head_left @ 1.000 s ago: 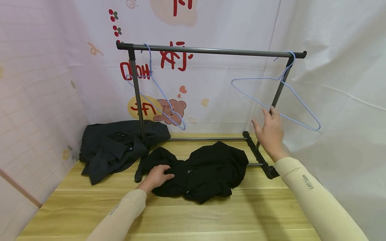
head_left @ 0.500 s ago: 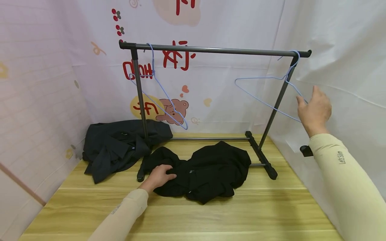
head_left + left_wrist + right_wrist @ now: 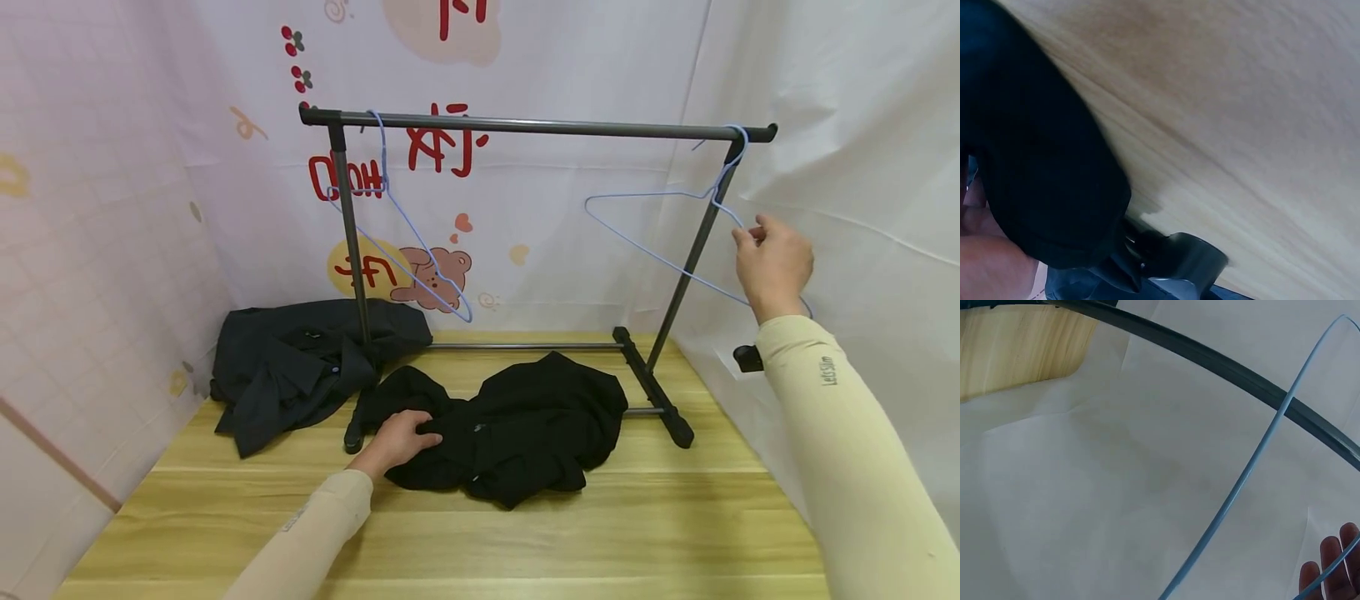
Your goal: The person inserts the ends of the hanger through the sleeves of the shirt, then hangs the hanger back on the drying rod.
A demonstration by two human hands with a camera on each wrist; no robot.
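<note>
My right hand (image 3: 776, 262), raised at the right, pinches the sloping right shoulder of a blue wire hanger (image 3: 647, 195). In the right wrist view its fingers (image 3: 1330, 562) lie behind the hanger's wire (image 3: 1235, 487). The hanger's hook stays over the right end of the rail (image 3: 540, 126). Low at the left, my left hand (image 3: 397, 440) holds the left part of a crumpled black garment (image 3: 525, 425) on the table, fingers and thumb against the cloth. In the left wrist view a fold of dark cloth (image 3: 1047, 144) hides most of that hand.
A second blue hanger (image 3: 420, 229) hangs near the rail's left end. Another dark garment (image 3: 285, 354) with a collar lies crumpled at the back left, by the rack's left post (image 3: 350, 233). The rack's right foot (image 3: 654, 392) stands beyond the black garment. White curtains enclose the wooden table (image 3: 487, 542).
My right hand has moved right from beside the rack's right post to the hanger's shoulder, and its fingers have closed on the wire. The left hand keeps its place on the black garment.
</note>
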